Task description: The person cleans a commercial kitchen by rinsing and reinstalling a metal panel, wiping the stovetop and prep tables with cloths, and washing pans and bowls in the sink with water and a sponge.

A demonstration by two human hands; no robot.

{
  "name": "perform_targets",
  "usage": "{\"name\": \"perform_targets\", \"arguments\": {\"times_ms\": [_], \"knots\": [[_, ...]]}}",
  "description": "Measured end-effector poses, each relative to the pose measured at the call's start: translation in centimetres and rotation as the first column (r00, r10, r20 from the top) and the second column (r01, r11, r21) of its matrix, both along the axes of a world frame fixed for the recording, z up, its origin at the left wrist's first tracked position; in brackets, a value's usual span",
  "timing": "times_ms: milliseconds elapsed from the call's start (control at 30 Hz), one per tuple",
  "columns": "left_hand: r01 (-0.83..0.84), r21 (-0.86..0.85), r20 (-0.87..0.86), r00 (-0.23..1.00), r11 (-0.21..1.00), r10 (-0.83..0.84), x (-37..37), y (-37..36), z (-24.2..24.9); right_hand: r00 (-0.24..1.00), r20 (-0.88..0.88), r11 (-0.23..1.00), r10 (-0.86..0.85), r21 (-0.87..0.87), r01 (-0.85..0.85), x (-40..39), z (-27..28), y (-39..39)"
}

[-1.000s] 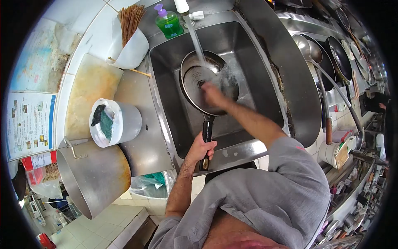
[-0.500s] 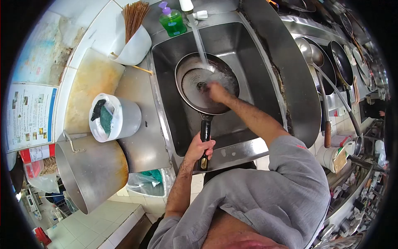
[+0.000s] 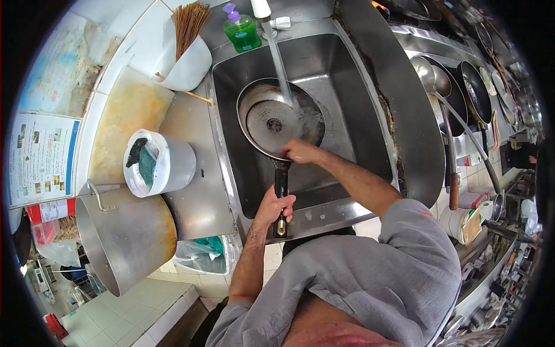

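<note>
A dark frying pan (image 3: 272,124) is held over the steel sink (image 3: 352,133), its black handle pointing toward me. My left hand (image 3: 276,207) is wrapped around that handle near the sink's front edge. Water from the white tap (image 3: 261,8) pours into the pan and splashes on its right side. At the pan's near rim, just right of the handle, is my right hand (image 3: 302,151). Its fingers are curled closed, and whatever is in them is hidden.
Left of the sink are a white tub (image 3: 173,165) with scouring pads and a large steel pot (image 3: 127,237). Behind them stands a white container (image 3: 193,66) with a twig brush. A green soap bottle (image 3: 243,34) is beside the tap. Ladles (image 3: 442,81) and pans lie right.
My right hand has moved from inside the pan toward me, to its near rim. The pan has shifted slightly left, and its middle now shows. My left hand keeps its hold on the handle.
</note>
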State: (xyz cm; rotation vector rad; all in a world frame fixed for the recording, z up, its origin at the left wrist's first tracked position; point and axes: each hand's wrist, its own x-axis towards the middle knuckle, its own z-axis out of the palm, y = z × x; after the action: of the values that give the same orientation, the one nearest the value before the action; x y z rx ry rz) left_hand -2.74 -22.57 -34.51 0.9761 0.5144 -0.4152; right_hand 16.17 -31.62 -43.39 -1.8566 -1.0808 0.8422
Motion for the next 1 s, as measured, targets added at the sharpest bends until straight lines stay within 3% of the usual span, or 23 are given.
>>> {"name": "perform_targets", "arguments": {"times_ms": [67,133,167,200,233,267,300,333,400,467,500,533,567,633,667,733,767,800,867,933,1000], "knots": [[0.001,-0.002,0.010,1.000,1.000,-0.001,0.3,0.2,0.2,0.973,0.224,0.887,0.055,-0.458,0.055,1.1,1.3,-2.8],[0.020,0.080,-0.040,0.999,0.997,-0.017,0.2,0.1,0.3,0.907,0.419,0.823,0.040,-0.529,0.208,1.8,1.2,-5.6],[0.016,0.083,-0.031,0.999,0.996,-0.013,0.2,0.0,0.7,0.906,0.422,0.821,0.039,-0.530,0.212,1.3,1.7,-5.8],[0.019,0.079,-0.030,0.999,0.997,-0.017,0.3,0.2,1.1,0.868,0.399,0.880,-0.294,-0.241,0.409,-0.3,2.5,-6.0],[0.026,0.167,-0.038,0.999,0.986,-0.020,0.3,0.6,1.3,0.763,0.269,0.799,-0.588,0.045,0.600,-2.5,3.2,-6.2],[0.040,0.255,-0.048,0.998,0.966,-0.029,0.2,1.1,1.4,0.760,0.153,0.775,-0.632,0.143,0.615,-5.5,4.3,-5.9],[0.073,0.313,-0.022,0.997,0.947,-0.070,0.3,2.0,0.9,0.748,0.036,0.732,-0.663,0.242,0.637,-8.8,5.9,-5.3],[0.034,0.355,-0.033,0.999,0.934,-0.024,0.6,2.3,2.1,0.818,-0.011,0.798,-0.576,0.212,0.565,-11.5,8.5,-5.0],[0.103,0.539,-0.030,0.994,0.836,-0.103,0.7,4.5,1.2,0.922,-0.021,0.894,-0.386,0.237,0.380,-16.8,10.3,-3.4],[0.100,0.684,0.035,0.985,0.722,-0.169,1.1,5.7,2.3,0.945,-0.047,0.857,-0.324,0.410,0.314,-21.5,11.0,-1.7],[0.110,0.590,-0.016,0.992,0.800,-0.124,1.0,6.3,2.7,0.942,-0.038,0.854,-0.334,0.411,0.319,-21.4,10.7,-2.1],[0.113,0.593,-0.007,0.991,0.797,-0.135,1.0,6.4,2.9,0.924,0.311,0.938,-0.222,0.326,0.116,-20.7,9.9,-2.9],[0.100,0.514,0.020,0.991,0.852,-0.129,1.2,6.7,3.2,0.789,0.611,0.985,-0.062,0.166,-0.051,-19.7,9.2,-3.8],[0.104,0.396,0.041,0.991,0.912,-0.131,1.4,6.8,3.3,0.754,0.653,0.997,-0.068,0.027,0.067,-16.8,8.0,-7.8],[0.121,0.397,0.054,0.987,0.910,-0.154,1.5,6.7,3.4,0.684,0.720,0.983,-0.115,-0.019,0.184,-15.3,7.7,-10.7],[0.053,0.183,0.056,0.996,0.982,-0.065,2.0,5.9,3.1,0.533,0.818,0.878,-0.218,-0.075,0.473,-12.4,7.4,-17.1],[0.080,0.114,0.093,0.992,0.990,-0.090,2.5,5.6,2.5,0.554,0.777,0.758,-0.299,-0.160,0.633,-11.3,8.2,-19.1],[0.095,0.088,0.111,0.988,0.992,-0.105,3.0,5.1,2.0,0.455,0.798,0.665,-0.395,-0.093,0.741,-10.2,6.6,-20.6],[0.104,-0.002,0.117,0.988,0.995,-0.103,4.1,4.0,1.4,0.594,0.574,0.714,-0.564,-0.023,0.700,-7.6,5.5,-19.9],[0.100,-0.054,0.112,0.989,0.994,-0.094,5.5,2.8,0.8,0.626,0.273,0.664,-0.731,0.073,0.744,-5.8,9.9,-15.1],[0.110,-0.104,0.065,0.992,0.988,-0.104,6.9,1.5,0.4,0.630,0.129,0.633,-0.766,0.326,0.703,-2.6,12.3,-9.6]]}}
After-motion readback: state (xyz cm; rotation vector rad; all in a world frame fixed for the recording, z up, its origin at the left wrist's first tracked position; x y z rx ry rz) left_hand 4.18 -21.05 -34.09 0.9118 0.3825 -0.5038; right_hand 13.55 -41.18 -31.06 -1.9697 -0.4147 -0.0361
